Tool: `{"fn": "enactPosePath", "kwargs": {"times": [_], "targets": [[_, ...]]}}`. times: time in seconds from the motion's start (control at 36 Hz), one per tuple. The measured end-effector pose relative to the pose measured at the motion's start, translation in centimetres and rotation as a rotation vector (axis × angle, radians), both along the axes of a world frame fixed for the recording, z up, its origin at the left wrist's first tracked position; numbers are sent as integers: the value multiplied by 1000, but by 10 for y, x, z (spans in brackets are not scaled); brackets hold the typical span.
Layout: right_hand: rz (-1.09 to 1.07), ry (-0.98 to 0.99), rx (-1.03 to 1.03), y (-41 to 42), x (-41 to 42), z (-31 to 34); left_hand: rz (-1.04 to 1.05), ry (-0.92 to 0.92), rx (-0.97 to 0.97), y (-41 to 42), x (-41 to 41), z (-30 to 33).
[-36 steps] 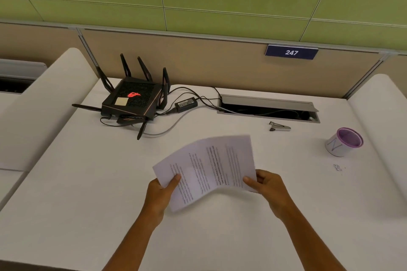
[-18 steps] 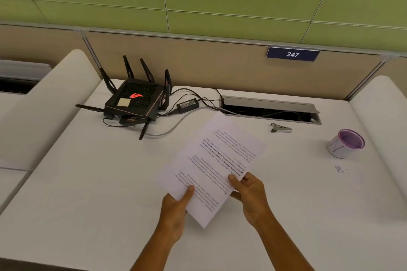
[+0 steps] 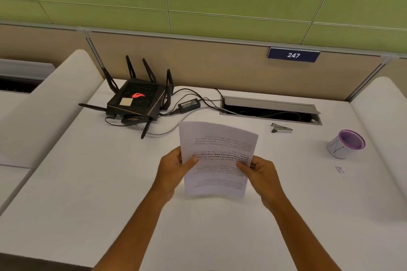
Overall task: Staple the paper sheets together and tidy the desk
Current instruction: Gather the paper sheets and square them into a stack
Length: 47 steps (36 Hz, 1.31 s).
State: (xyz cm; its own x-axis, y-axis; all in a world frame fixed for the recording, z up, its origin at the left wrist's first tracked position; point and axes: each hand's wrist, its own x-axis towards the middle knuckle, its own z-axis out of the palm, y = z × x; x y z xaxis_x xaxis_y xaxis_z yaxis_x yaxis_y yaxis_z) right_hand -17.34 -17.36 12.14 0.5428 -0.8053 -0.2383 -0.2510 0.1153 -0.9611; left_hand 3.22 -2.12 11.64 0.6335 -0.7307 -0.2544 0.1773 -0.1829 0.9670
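The printed paper sheets stand nearly upright above the middle of the white desk, text upside down to me, bottom edge close to the desktop. My left hand grips their left edge and my right hand grips their right edge, thumbs on the front. A small metal stapler lies on the desk behind and to the right of the sheets, apart from both hands.
A black router with antennas, a power adapter and cables sit at the back left. An open cable hatch runs along the back. A purple-rimmed cup stands at the right, with tiny bits beside it.
The sheets have been turned from lying slanted across my hands to standing upright and square. Both hands shifted to the side edges and moved a little forward.
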Motion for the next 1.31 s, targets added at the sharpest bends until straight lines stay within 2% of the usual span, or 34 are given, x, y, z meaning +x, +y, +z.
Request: {"fn": "enactPosePath", "kwargs": {"times": [0.17, 0.36, 0.53, 0.92, 1.14, 1.31], "targets": [[-71, -31, -66, 4, -5, -5, 69, -86, -48, -9, -13, 2], [-142, 23, 14, 17, -14, -36, 55, -39, 48, -4, -39, -25], [-176, 5, -47, 15, -15, -30, 80, -47, 35, -7, -44, -25], [-60, 38, 85, 13, -28, -52, 209, 77, 54, 8, -47, -40], [10, -59, 148, 11, -31, -45, 439, 311, -106, 14, -35, -40], [-33, -165, 262, 34, -17, -43, 489, 507, -188, 11, -49, -39]]}}
